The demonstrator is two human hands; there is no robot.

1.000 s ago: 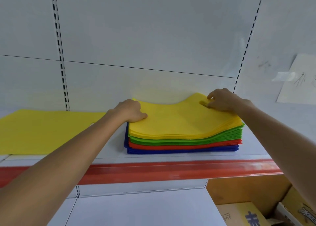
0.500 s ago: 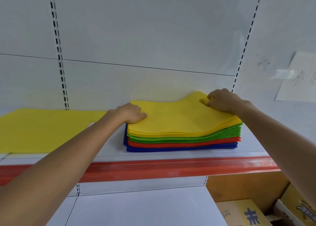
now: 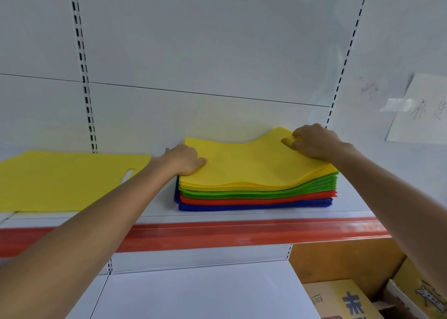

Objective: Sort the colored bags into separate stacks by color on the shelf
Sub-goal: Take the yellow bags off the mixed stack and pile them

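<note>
Sorting by colour: picking off the yellow layer

Mixed stack point(image 3: 256, 193) sits on the white shelf point(image 3: 350, 204), layered yellow over green, red and blue. The left hand point(image 3: 183, 160) grips the left edge of the top yellow bag point(image 3: 249, 161), thumb on top and fingers curled over the edge. The right hand point(image 3: 314, 141) pinches the same bag at its handle cut-out on the far right corner. A separate yellow sheet point(image 3: 67, 181) lies flat to the left, well apart. The step in hand appears to be peeling off one yellow bag. The next move likely calls for lifting both edges together so the bags beneath are not dragged along, then carrying it left.
</note>
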